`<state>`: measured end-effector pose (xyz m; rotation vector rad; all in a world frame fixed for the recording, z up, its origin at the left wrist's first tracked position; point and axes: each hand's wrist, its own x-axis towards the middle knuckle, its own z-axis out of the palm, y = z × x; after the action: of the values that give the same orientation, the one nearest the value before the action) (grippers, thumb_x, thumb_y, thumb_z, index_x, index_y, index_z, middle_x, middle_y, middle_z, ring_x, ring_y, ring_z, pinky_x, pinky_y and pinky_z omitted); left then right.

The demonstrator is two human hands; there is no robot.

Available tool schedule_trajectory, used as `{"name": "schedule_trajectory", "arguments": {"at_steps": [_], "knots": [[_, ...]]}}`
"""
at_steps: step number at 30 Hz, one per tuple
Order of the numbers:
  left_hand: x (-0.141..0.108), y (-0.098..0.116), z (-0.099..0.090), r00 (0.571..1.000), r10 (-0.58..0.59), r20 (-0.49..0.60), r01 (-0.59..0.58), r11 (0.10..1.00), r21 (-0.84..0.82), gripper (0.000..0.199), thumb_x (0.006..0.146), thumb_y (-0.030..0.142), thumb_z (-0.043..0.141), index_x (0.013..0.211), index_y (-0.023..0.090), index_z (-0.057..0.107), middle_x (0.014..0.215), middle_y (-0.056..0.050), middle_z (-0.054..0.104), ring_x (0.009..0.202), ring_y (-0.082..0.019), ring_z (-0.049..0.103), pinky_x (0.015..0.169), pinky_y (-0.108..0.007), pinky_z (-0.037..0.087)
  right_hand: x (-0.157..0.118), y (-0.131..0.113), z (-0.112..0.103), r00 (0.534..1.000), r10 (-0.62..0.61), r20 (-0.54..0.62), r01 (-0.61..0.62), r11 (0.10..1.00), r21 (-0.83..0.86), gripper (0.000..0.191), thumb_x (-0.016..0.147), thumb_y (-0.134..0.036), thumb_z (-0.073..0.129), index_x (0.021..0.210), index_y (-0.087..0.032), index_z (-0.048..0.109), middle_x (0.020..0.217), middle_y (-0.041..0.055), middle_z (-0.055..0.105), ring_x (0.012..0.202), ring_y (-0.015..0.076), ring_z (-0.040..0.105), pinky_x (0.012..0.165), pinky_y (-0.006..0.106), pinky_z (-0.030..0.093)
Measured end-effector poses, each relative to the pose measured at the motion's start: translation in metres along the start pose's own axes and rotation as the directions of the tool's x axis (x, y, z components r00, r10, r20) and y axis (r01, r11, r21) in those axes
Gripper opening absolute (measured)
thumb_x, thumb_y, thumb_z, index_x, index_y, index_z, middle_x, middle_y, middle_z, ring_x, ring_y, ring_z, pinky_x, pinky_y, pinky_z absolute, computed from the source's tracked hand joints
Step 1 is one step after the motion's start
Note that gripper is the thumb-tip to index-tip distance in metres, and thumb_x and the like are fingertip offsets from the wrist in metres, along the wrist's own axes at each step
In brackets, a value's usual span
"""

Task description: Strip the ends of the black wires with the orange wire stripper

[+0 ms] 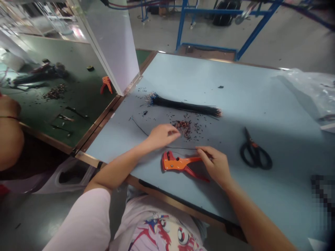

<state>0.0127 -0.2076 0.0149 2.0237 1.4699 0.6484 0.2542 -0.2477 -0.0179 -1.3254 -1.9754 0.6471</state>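
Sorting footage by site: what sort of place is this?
Probably a workshop or factory floor for wire work: a bundle of black wires with copper-coloured ends at one side, orange wire strippers, and a neighbouring green bench with a similar orange tool.

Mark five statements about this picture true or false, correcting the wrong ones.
1. The right hand pinches a thin black wire. True.
2. Black scissors lie to the right of the orange tool beside that hand. True.
3. The left hand grips the scissors. False: they lie on the table; the left hand is by the small cut pieces.
4. A wire bundle lies beyond those pieces. True.
5. The tabletop is bright red. False: it is pale blue.
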Motion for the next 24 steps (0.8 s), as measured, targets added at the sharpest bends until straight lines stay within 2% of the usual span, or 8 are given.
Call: {"name": "schedule_trajectory", "arguments": {"at_steps": [2,5,8,10,15,18,20,24], "knots": [[0.005,-0.016,-0.023,0.983,-0.076,-0.168,0.11,0.973,0.202,0.023,0.087,0.035,0.051,0.09,0.024,0.07,0.097,-0.003,0.07,0.088,-0.02,0.063,0.074,-0.031,0.046,-0.001,0.004,0.004,0.994,-0.104,0.016,0.104,0.992,-0.07,0.02,0.089,-0.026,0.054,0.091,-0.015,0.071,0.083,0.0074,0.072,0.071,0.0192,0.067,0.066,0.03,0.052],[0.007,-0.048,-0.06,0.886,-0.228,-0.404,0.402,0.812,0.423,0.021,0.085,0.032,0.053,0.091,0.021,0.069,0.099,-0.01,0.068,0.095,-0.028,0.061,0.076,-0.037,0.046,-0.001,0.006,0.006,0.977,-0.209,0.05,0.214,0.969,-0.125,0.018,0.09,-0.021,0.053,0.092,-0.014,0.069,0.083,0.0082,0.071,0.072,0.0193,0.066,0.066,0.031,0.052],[0.003,-0.078,-0.088,0.793,-0.394,-0.464,0.603,0.615,0.508,0.025,0.082,0.033,0.056,0.098,0.017,0.066,0.111,-0.017,0.062,0.103,-0.035,0.059,0.08,-0.044,0.047,-0.001,0.005,0.007,0.96,-0.268,0.079,0.277,0.95,-0.141,0.018,0.091,-0.019,0.051,0.091,-0.014,0.068,0.081,0.0089,0.07,0.072,0.0197,0.066,0.066,0.031,0.052],[0.001,-0.093,-0.095,0.763,-0.457,-0.456,0.645,0.572,0.506,0.029,0.08,0.031,0.058,0.103,0.013,0.063,0.115,-0.021,0.06,0.106,-0.039,0.057,0.082,-0.049,0.046,-0.001,0.004,0.007,0.954,-0.289,0.078,0.297,0.944,-0.146,0.018,0.091,-0.018,0.051,0.091,-0.014,0.068,0.082,0.0091,0.07,0.073,0.02,0.066,0.067,0.032,0.053],[0.007,-0.116,-0.09,0.751,-0.538,-0.383,0.66,0.59,0.465,0.026,0.073,0.024,0.06,0.096,0.013,0.066,0.105,-0.019,0.066,0.1,-0.037,0.061,0.079,-0.046,0.049,-0.001,0.003,0.007,0.951,-0.3,0.071,0.307,0.94,-0.148,0.017,0.091,-0.018,0.052,0.09,-0.014,0.068,0.083,0.0091,0.07,0.075,0.0203,0.066,0.068,0.032,0.053],[0.011,-0.122,-0.085,0.745,-0.523,-0.414,0.667,0.6,0.442,0.025,0.071,0.019,0.058,0.094,0.016,0.068,0.104,-0.016,0.068,0.101,-0.035,0.062,0.079,-0.043,0.049,-0.001,0.004,0.007,0.951,-0.297,0.08,0.306,0.939,-0.159,0.017,0.091,-0.019,0.052,0.09,-0.014,0.068,0.083,0.0092,0.07,0.075,0.0206,0.066,0.069,0.033,0.053],[0.012,-0.123,-0.084,0.724,-0.476,-0.499,0.675,0.64,0.368,0.026,0.071,0.019,0.057,0.094,0.016,0.068,0.103,-0.015,0.068,0.102,-0.033,0.061,0.081,-0.041,0.048,-0.001,0.004,0.008,0.953,-0.291,0.082,0.301,0.94,-0.161,0.017,0.091,-0.019,0.052,0.091,-0.015,0.068,0.084,0.009,0.07,0.075,0.0206,0.066,0.069,0.033,0.053],[0.016,-0.117,-0.091,0.571,-0.33,-0.752,0.481,0.876,-0.019,0.025,0.073,0.017,0.054,0.093,0.012,0.068,0.09,-0.01,0.069,0.088,-0.022,0.063,0.081,-0.034,0.048,-0.002,0.005,0.01,0.956,-0.282,0.076,0.291,0.946,-0.141,0.018,0.091,-0.019,0.051,0.091,-0.014,0.068,0.082,0.0093,0.07,0.074,0.0202,0.065,0.069,0.033,0.053]]}}
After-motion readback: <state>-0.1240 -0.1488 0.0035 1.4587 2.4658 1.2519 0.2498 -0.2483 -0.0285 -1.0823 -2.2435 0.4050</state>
